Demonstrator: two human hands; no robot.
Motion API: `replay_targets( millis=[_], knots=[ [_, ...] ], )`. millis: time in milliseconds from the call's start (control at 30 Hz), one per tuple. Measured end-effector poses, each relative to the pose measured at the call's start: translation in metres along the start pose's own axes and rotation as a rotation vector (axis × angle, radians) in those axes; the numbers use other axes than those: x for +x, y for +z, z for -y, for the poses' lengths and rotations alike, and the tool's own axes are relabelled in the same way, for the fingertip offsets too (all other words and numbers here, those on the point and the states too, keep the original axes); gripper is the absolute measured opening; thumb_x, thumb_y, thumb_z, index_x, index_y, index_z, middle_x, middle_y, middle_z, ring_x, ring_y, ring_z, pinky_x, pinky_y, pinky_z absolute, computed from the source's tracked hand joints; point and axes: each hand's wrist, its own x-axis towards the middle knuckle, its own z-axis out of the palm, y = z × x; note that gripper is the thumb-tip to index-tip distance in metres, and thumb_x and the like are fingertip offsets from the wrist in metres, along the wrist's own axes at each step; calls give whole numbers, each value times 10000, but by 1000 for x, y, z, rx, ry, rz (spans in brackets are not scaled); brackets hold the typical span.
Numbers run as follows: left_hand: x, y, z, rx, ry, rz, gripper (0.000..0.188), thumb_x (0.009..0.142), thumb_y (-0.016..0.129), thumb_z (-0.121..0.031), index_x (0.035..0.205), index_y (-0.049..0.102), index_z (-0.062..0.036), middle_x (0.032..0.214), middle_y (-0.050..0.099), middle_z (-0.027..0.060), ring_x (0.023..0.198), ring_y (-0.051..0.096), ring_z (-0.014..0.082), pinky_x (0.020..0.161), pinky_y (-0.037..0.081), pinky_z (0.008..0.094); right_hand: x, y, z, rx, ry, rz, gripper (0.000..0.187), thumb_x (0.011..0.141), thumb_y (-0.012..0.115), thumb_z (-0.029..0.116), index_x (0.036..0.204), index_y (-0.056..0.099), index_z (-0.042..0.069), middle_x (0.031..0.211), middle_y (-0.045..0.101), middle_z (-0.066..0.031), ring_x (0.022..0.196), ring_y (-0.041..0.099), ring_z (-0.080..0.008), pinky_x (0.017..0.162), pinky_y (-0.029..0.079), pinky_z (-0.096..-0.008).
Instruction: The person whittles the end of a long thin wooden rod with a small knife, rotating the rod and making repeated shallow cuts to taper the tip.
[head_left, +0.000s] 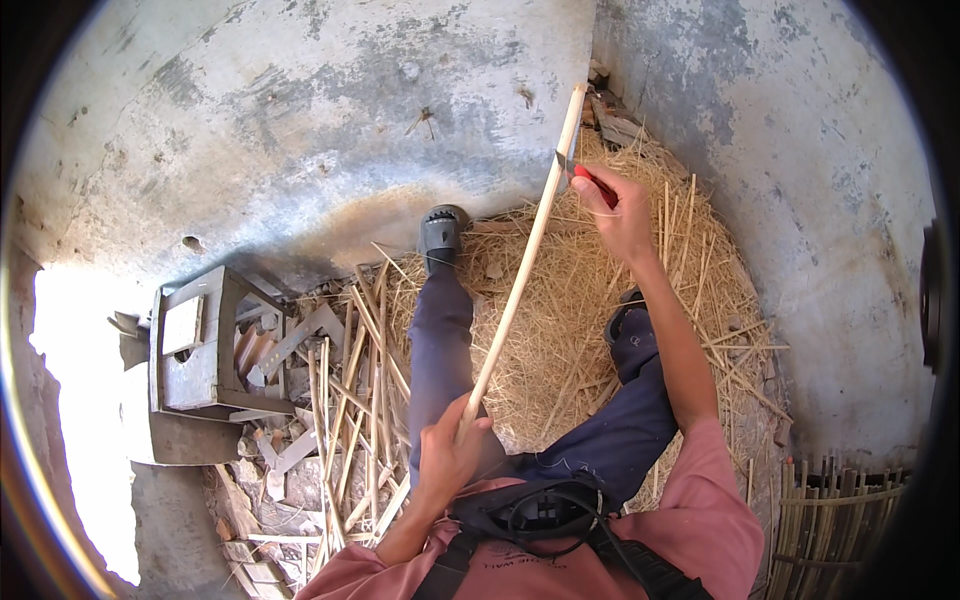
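A long pale wooden stick [527, 257] slants up and away from my lap toward the wall corner. Its lower end is in my left hand [450, 455], with the fingers wrapped round it. My right hand [618, 212], arm stretched far forward, grips a knife by its red handle [597, 185]. The short dark blade [564, 160] lies against the stick, a little below its far end. The far tip of the stick stands free in front of the wall.
Straw-like shavings [560, 300] cover the floor between and beyond my legs. Several loose sticks [365, 370] lie to the left, next to a wooden box [195, 340]. Weathered walls [350, 110] meet in the far corner. A slatted bamboo piece [835, 525] stands at the lower right.
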Motion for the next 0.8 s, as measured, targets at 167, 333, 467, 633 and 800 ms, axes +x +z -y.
replay_targets(
  millis=[167, 333, 467, 633, 800],
  knots=[
    [-12, 2, 14, -29, 57, -4, 398, 1049, 716, -281, 1353, 692, -26, 656, 498, -26, 619, 415, 40, 530, 333, 269, 17, 0, -30, 72, -42, -145, 394, 1020, 748, 341, 1204, 785, -5, 799, 747, -62, 680, 605, -104, 619, 452, -286],
    [-19, -7, 7, 43, -37, 64, 377, 977, 740, -153, 1323, 676, -17, 721, 663, 172, 616, 688, 231, 618, 524, 354, 32, -13, -54, -17, -15, -141, 415, 1017, 751, 351, 1235, 781, -1, 867, 782, -84, 740, 651, -112, 680, 496, -284],
    [-28, -10, 9, 41, -43, 60, 367, 959, 723, -98, 1317, 680, -24, 779, 721, 181, 674, 752, 285, 639, 544, 356, 34, -16, -54, -71, 15, -134, 401, 1023, 745, 338, 1245, 778, 5, 911, 790, -66, 761, 666, -122, 695, 505, -283],
    [-28, -14, 17, 50, -41, 57, 373, 953, 722, -76, 1321, 681, -29, 776, 733, 162, 612, 708, 217, 605, 525, 340, 32, -14, -48, 231, 167, 7, 413, 1092, 633, 391, 1201, 764, 15, 766, 626, 23, 636, 529, -53, 580, 400, -226],
    [-24, -15, 16, 14, -22, 62, 382, 953, 733, -69, 1330, 679, -34, 715, 685, 146, 542, 582, 127, 548, 471, 318, 32, -32, -50, 779, 425, 256, 451, 1140, 490, 481, 1188, 673, 71, 666, 355, 82, 510, 317, -31, 478, 251, -228]
  ],
)
